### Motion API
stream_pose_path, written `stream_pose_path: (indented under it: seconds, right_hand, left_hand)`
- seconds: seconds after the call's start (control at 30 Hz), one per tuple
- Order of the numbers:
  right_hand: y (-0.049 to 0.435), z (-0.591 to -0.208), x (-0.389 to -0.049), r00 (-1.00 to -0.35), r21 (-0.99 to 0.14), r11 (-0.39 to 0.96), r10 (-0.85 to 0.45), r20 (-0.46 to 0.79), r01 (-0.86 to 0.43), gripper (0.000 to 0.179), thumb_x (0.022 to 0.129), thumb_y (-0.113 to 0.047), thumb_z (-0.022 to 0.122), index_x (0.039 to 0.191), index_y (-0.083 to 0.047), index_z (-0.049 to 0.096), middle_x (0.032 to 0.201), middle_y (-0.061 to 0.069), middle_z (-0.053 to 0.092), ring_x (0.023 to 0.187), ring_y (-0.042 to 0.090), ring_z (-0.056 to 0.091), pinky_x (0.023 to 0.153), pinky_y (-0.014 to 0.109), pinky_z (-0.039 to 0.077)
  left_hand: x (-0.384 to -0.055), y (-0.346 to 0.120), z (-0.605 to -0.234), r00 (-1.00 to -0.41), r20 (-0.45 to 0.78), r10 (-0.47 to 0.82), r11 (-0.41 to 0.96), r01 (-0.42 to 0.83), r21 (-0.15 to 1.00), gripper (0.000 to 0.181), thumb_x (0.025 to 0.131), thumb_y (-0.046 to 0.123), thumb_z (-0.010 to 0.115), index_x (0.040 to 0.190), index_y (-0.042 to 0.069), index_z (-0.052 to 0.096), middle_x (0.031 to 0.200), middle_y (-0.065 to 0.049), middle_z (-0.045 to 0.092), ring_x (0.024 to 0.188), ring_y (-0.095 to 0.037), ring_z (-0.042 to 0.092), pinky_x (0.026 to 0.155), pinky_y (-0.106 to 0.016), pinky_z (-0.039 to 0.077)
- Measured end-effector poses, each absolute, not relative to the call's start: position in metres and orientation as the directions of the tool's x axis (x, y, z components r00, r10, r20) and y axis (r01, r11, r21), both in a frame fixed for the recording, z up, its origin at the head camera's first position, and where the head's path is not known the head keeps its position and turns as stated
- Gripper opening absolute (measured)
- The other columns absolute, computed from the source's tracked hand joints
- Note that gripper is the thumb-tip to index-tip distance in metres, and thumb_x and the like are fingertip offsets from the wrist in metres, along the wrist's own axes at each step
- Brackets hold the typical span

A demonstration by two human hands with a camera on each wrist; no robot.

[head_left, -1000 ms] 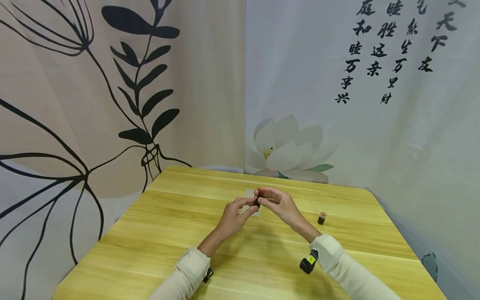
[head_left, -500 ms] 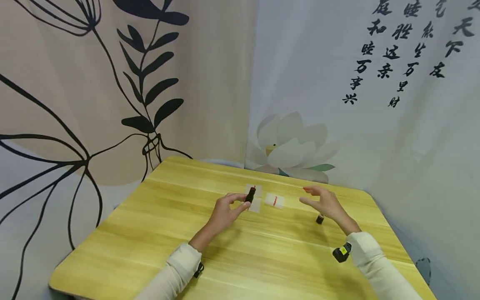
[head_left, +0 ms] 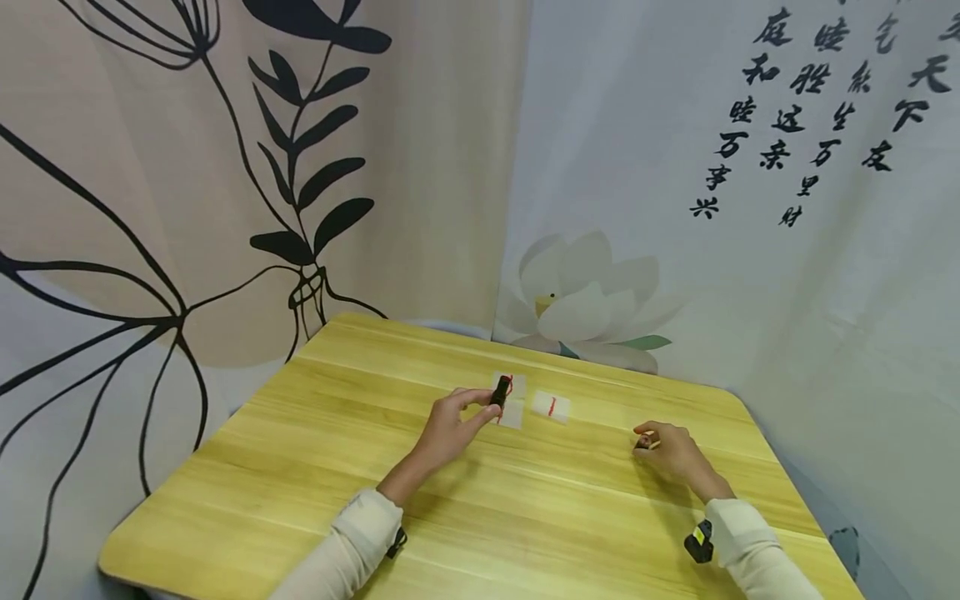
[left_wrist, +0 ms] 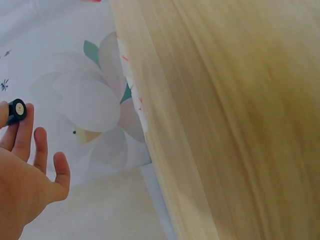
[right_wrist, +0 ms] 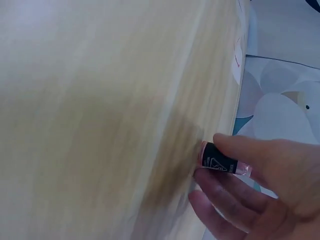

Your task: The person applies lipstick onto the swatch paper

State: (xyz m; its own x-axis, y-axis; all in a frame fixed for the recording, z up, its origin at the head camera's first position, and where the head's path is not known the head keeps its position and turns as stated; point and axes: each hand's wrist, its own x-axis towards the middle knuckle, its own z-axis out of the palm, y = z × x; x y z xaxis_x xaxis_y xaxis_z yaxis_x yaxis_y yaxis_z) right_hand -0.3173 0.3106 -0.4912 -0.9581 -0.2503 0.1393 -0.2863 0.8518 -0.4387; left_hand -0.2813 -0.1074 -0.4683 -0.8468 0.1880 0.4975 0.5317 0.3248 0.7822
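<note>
My left hand (head_left: 444,429) pinches a slim black lipstick tube (head_left: 498,393) between thumb and fingers, held tilted over a sheet of white paper (head_left: 514,413). In the left wrist view, a pale round sticker shows on the end of the lipstick tube (left_wrist: 19,109), with the other fingers loosely spread. Toward the right side of the table, my right hand (head_left: 678,452) has thumb and fingers round a short cylinder that looks like a lipstick cap (right_wrist: 219,159). It bears a black printed label and has a clear pinkish end.
A second small white paper (head_left: 551,406) with a red streak lies right of the first, which also has red marks. Both are on the wooden table (head_left: 322,467). A printed cloth backdrop (head_left: 420,208) hangs behind the table's far edge.
My right hand has left the lipstick tube, moved right and down to the cap, and closed its fingers round it. The left hand keeps hold of the tube. The second paper has come into view.
</note>
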Motion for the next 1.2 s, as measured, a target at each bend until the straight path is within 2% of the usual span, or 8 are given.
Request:
stream_pose_path:
  seconds: [0.13,0.23,0.33,0.53,0.7,0.83,1.03,1.2]
  right_hand:
    - [0.306,-0.489,-0.316,-0.958,-0.453,0.845,-0.230,0.173,-0.284,0.039,0.090,-0.007,0.080,0.123,0.009,0.066,0.099,0.017,0.074,0.092,0.036,0.070,0.077,0.050,0.057]
    - [0.299,-0.483,-0.318,-0.960,-0.518,0.810,-0.201,0.195,-0.275,0.042,0.092,-0.009,0.080,0.125,0.009,0.062,0.104,0.022,0.074,0.094,0.038,0.072,0.075,0.046,0.060]
    - [0.287,-0.472,-0.323,-0.957,-0.614,0.735,-0.190,0.220,-0.287,0.044,0.096,-0.013,0.077,0.129,0.008,0.057,0.109,0.027,0.073,0.095,0.040,0.073,0.074,0.042,0.061]
    - [0.247,-0.441,-0.328,-0.946,-0.764,0.558,-0.169,0.278,-0.325,0.046,0.101,-0.022,0.072,0.135,0.002,0.054,0.111,0.021,0.075,0.097,0.034,0.075,0.078,0.036,0.062]
    - [0.212,-0.421,-0.322,-0.935,-0.840,0.412,-0.189,0.299,-0.352,0.043,0.103,-0.023,0.068,0.136,0.001,0.053,0.113,0.021,0.075,0.100,0.028,0.075,0.079,0.028,0.060]
    - [0.188,-0.413,-0.314,-0.928,-0.860,0.358,-0.228,0.296,-0.362,0.040,0.104,-0.022,0.066,0.136,-0.001,0.054,0.116,0.020,0.074,0.103,0.031,0.074,0.082,0.031,0.061]
    - [0.166,-0.407,-0.304,-0.904,-0.854,0.331,-0.294,0.310,-0.401,0.039,0.104,-0.020,0.067,0.136,-0.002,0.054,0.115,0.019,0.075,0.105,0.039,0.072,0.084,0.035,0.061]
    - [0.159,-0.408,-0.303,-0.895,-0.842,0.339,-0.309,0.321,-0.419,0.038,0.103,-0.019,0.068,0.135,-0.003,0.055,0.112,0.016,0.076,0.100,0.029,0.075,0.082,0.032,0.061]
  left_hand:
    - [-0.280,-0.107,-0.466,-0.848,0.493,0.195,0.325,0.531,0.783,0.028,0.100,0.028,0.072,0.124,0.014,0.076,0.113,0.003,0.075,0.116,-0.020,0.063,0.099,-0.049,0.046]
    - [-0.279,-0.107,-0.463,-0.850,0.485,0.207,0.324,0.527,0.786,0.031,0.100,0.030,0.071,0.127,0.013,0.074,0.114,0.004,0.074,0.118,-0.020,0.063,0.099,-0.050,0.046]
    - [-0.279,-0.105,-0.460,-0.842,0.497,0.210,0.331,0.540,0.774,0.031,0.101,0.030,0.071,0.127,0.014,0.074,0.113,0.004,0.074,0.118,-0.021,0.062,0.099,-0.051,0.046]
    - [-0.281,-0.093,-0.452,-0.842,0.493,0.219,0.352,0.539,0.765,0.032,0.100,0.028,0.072,0.127,0.012,0.074,0.111,0.002,0.071,0.113,-0.022,0.062,0.099,-0.055,0.048]
    - [-0.283,-0.077,-0.448,-0.856,0.452,0.251,0.407,0.517,0.753,0.030,0.101,0.029,0.071,0.124,0.010,0.075,0.100,0.006,0.068,0.104,-0.020,0.062,0.090,-0.044,0.048]
    - [-0.283,-0.069,-0.448,-0.867,0.427,0.258,0.443,0.499,0.745,0.028,0.101,0.030,0.071,0.123,0.012,0.076,0.096,0.009,0.069,0.094,-0.018,0.059,0.077,-0.035,0.043]
    - [-0.281,-0.069,-0.447,-0.865,0.435,0.251,0.449,0.502,0.739,0.025,0.100,0.028,0.072,0.119,0.013,0.077,0.096,0.009,0.070,0.095,-0.021,0.060,0.074,-0.033,0.042]
    - [-0.278,-0.071,-0.445,-0.848,0.455,0.271,0.450,0.529,0.719,0.024,0.100,0.028,0.072,0.119,0.013,0.077,0.097,0.008,0.071,0.096,-0.023,0.061,0.076,-0.034,0.043]
